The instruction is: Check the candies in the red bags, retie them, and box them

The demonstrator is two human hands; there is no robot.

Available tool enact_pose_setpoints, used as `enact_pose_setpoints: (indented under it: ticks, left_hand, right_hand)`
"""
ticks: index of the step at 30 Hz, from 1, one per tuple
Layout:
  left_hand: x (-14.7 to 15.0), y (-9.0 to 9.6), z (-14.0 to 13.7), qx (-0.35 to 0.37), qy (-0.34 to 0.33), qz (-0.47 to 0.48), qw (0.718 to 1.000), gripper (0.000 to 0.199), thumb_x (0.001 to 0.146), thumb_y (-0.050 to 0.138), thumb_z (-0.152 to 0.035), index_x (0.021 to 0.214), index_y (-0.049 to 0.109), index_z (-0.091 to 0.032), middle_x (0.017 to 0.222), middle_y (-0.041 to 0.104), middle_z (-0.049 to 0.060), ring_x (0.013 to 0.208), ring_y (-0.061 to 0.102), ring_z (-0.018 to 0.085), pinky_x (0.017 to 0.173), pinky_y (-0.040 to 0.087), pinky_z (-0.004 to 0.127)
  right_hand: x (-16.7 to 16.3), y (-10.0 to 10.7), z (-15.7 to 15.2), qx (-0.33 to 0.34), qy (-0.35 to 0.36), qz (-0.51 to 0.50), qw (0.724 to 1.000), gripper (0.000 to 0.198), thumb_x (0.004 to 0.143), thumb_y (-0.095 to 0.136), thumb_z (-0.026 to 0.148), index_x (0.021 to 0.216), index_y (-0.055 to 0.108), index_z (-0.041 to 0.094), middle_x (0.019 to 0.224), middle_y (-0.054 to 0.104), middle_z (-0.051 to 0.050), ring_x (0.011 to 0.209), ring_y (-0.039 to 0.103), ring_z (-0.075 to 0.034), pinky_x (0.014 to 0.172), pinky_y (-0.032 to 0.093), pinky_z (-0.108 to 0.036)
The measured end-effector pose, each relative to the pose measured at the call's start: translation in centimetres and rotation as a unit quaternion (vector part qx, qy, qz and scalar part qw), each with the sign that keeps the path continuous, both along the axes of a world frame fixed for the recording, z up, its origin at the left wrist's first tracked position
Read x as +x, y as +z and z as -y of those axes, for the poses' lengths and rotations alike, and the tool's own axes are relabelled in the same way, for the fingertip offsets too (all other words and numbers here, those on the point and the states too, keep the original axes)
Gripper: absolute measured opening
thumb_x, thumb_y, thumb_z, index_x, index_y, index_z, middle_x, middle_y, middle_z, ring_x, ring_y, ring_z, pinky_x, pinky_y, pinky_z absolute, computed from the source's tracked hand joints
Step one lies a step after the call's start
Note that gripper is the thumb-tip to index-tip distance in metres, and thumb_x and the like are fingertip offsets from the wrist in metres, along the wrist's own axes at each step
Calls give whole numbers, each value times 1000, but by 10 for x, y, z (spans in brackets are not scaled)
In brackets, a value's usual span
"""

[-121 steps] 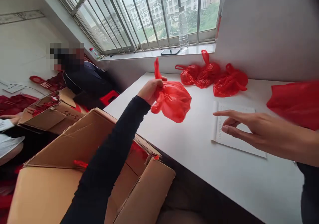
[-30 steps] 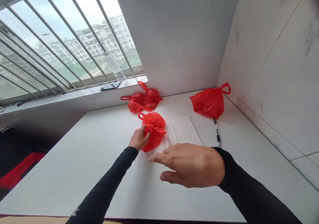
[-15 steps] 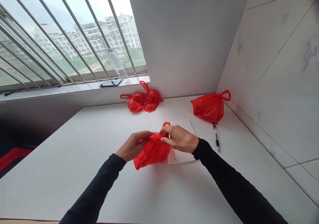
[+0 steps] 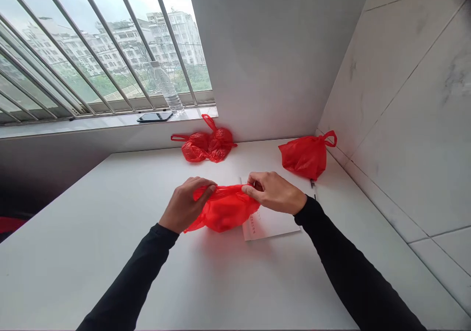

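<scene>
A thin red plastic bag (image 4: 226, 214) is stretched between my two hands above the white table. My left hand (image 4: 189, 201) pinches the bag's upper edge at its left end, thumb against fingers. At the right end of the same edge, my right hand (image 4: 274, 191) grips it between thumb and forefinger. A darker patch shows through the bag's side, but I cannot make out what it is. Partly behind the bag and right hand lies a white booklet (image 4: 274, 227) with small red print along its left side.
Two red knotted bags (image 4: 208, 145) sit against the back wall. Another red bag (image 4: 303, 158) stands at the back right, over a pen (image 4: 313, 185) mostly hidden by my right arm. A phone (image 4: 154, 117) and a clear bottle (image 4: 167, 88) are on the windowsill.
My hands have moved apart, drawing the bag's upper edge out wide and taut. The bag was bunched between them before. The view has shifted slightly.
</scene>
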State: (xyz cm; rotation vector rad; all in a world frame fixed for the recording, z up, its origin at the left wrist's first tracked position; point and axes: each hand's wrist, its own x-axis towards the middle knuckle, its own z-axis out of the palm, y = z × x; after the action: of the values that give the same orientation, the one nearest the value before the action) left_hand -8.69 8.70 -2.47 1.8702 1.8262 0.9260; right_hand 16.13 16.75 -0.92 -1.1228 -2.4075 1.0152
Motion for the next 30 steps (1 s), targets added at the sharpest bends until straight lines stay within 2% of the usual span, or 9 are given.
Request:
enact_pose_setpoints:
  ticks: [4, 7, 10, 12, 14, 17, 21, 27, 30]
  left_hand:
    - [-17, 4, -3, 117, 177, 123, 970, 19, 90, 65, -41, 92, 70, -23, 93, 71, 2, 86, 64, 20, 83, 52, 34]
    - [-25, 11, -2, 181, 252, 189, 932, 20, 87, 69, -42, 95, 70, -23, 84, 65, -2, 72, 57, 16, 69, 48, 30]
    - [-22, 16, -1, 131, 219, 292, 922, 22, 85, 70, -42, 95, 66, -23, 62, 55, -5, 53, 45, 13, 54, 41, 29]
    - [-15, 16, -1, 67, 171, 343, 921, 24, 82, 70, -41, 94, 64, -21, 63, 59, -3, 56, 52, 16, 54, 45, 31]
    - [-8, 14, -3, 13, 137, 324, 936, 32, 79, 72, -41, 101, 62, -21, 84, 69, 3, 78, 65, 22, 68, 53, 35]
    - [3, 6, -5, -42, 134, 223, 965, 56, 72, 80, -45, 116, 54, -23, 113, 67, 8, 108, 63, 27, 87, 52, 41]
    - [7, -4, -7, -40, 181, 168, 968, 58, 70, 82, -53, 108, 52, -22, 108, 65, 8, 102, 63, 27, 82, 52, 40]
    - [-6, 1, -9, 32, 176, 371, 911, 34, 78, 77, -47, 91, 61, -20, 82, 65, 3, 68, 61, 18, 55, 50, 30]
    - [-12, 9, -9, 72, 194, 447, 870, 24, 75, 79, -32, 93, 69, -20, 79, 66, 3, 69, 63, 17, 57, 54, 29]
  right_hand:
    - [15, 25, 3, 19, -53, -103, 993, 30, 99, 51, 45, 80, 55, 21, 71, 57, 4, 63, 50, -12, 59, 37, -28]
    - [24, 31, 0, 14, -72, -123, 990, 32, 99, 51, 48, 82, 58, 21, 77, 60, 3, 68, 53, -13, 63, 41, -28]
    - [28, 26, -7, 22, -83, -61, 994, 24, 97, 55, 40, 86, 62, 20, 86, 66, 0, 77, 59, -15, 69, 43, -30]
    - [28, 21, -10, 20, -81, -29, 996, 16, 95, 56, 33, 90, 64, 20, 88, 68, -1, 78, 60, -15, 69, 43, -29]
    - [27, 19, -10, 5, -68, -24, 997, 13, 94, 56, 30, 96, 64, 21, 84, 68, 0, 73, 60, -14, 64, 42, -28]
    - [22, 20, -4, -11, -39, -30, 999, 14, 94, 58, 34, 98, 63, 21, 77, 65, 2, 67, 58, -14, 61, 41, -27]
    - [19, 30, 7, -18, 1, -42, 999, 21, 95, 60, 40, 88, 63, 21, 73, 63, 3, 66, 56, -12, 61, 41, -27]
    - [26, 43, 15, -146, 126, -147, 970, 18, 98, 60, 37, 93, 62, 20, 84, 68, 0, 77, 65, -14, 70, 51, -26]
    - [25, 37, 10, -152, 90, -178, 968, 19, 98, 61, 37, 96, 63, 18, 88, 70, -2, 83, 69, -16, 76, 56, -29]
